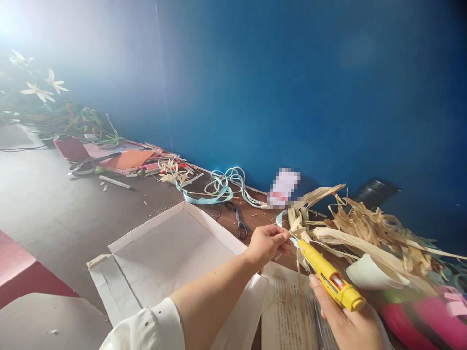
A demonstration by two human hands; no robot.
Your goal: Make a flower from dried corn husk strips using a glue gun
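My left hand (268,244) is closed in a pinch on what looks like a pale strip of corn husk (298,230), partly hidden by the fingers. In my right hand (341,316) is a yellow glue gun (328,273), gripped from below. Its light blue tip points at my left fingertips; I cannot tell whether they touch. Just behind the pinch hangs a light blue ribbon (280,218). Dried corn husks (350,238) are heaped beyond and to the right of both hands. Dark scissors (239,221) lie left of my left hand.
A white shallow box (171,253) lies under my left forearm. A printed page (284,301) is below my hands. To the right are a white cup (375,273) and a pink item (416,318). Husk flowers (173,174), a pale cord (237,180) and coloured papers (127,159) line the blue wall (292,97).
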